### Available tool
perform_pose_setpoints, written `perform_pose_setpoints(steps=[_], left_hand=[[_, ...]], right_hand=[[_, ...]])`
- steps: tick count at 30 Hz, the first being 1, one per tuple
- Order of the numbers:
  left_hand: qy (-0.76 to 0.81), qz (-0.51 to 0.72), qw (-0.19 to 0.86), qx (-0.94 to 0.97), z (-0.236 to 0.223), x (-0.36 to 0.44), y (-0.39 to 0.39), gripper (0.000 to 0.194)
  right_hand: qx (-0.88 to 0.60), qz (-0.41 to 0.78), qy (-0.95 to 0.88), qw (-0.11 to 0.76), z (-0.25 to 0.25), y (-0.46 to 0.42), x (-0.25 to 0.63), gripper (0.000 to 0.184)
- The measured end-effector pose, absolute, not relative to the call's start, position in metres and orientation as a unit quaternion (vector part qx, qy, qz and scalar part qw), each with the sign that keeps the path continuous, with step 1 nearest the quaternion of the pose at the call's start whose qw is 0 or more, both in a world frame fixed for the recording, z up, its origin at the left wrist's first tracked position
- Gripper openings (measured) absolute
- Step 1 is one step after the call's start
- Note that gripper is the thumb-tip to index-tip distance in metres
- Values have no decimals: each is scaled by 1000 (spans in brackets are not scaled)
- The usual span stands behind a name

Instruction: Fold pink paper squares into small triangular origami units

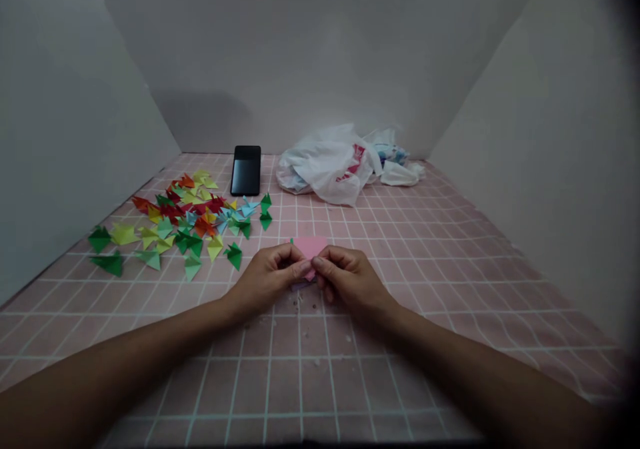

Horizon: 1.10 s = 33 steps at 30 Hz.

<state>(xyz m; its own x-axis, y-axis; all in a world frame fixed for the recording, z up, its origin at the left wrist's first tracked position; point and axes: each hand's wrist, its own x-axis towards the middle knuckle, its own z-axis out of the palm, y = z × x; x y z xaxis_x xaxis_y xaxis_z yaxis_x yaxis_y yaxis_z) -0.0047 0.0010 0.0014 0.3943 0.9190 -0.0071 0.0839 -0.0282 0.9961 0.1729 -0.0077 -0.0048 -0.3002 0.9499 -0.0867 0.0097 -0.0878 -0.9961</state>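
Observation:
A small piece of pink origami paper point(310, 245) is pinched between both hands near the middle of the table. My left hand point(273, 270) grips its left side with thumb and fingers. At its lower right, my right hand point(350, 277) closes on the paper, thumb tip close to the left thumb. The lower part of the paper is partly hidden by the fingers. A purplish edge shows just under the hands, and a bit of green shows at the paper's upper left; I cannot make out what these belong to.
Several folded paper cranes point(189, 241) in green, yellow, red, orange and blue lie spread to the left. A black phone point(246, 170) leans at the back. White plastic bags point(330, 162) sit against the back wall. Small scraps dot the pink checked tablecloth point(285, 382).

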Motion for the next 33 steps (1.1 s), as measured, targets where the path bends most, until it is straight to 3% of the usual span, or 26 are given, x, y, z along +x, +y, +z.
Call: perform_pose_setpoints(steps=[6,12,20,33], left_hand=[[444,386,577,567,-1,-4,3,31],[434,347,600,576,0,-2,-1,33],[435,318,531,654,4,-1,-2,37],[437,289,505,686,5,-5,-1,39]], right_hand=[[-434,574,-500,481,-6,-3,173,34],[-420,634,-510,402,-6,-10,169,33],[-437,607,-505,432,-4,-11,170,34],[-426,627,-471,452,-5,-6,174,35]])
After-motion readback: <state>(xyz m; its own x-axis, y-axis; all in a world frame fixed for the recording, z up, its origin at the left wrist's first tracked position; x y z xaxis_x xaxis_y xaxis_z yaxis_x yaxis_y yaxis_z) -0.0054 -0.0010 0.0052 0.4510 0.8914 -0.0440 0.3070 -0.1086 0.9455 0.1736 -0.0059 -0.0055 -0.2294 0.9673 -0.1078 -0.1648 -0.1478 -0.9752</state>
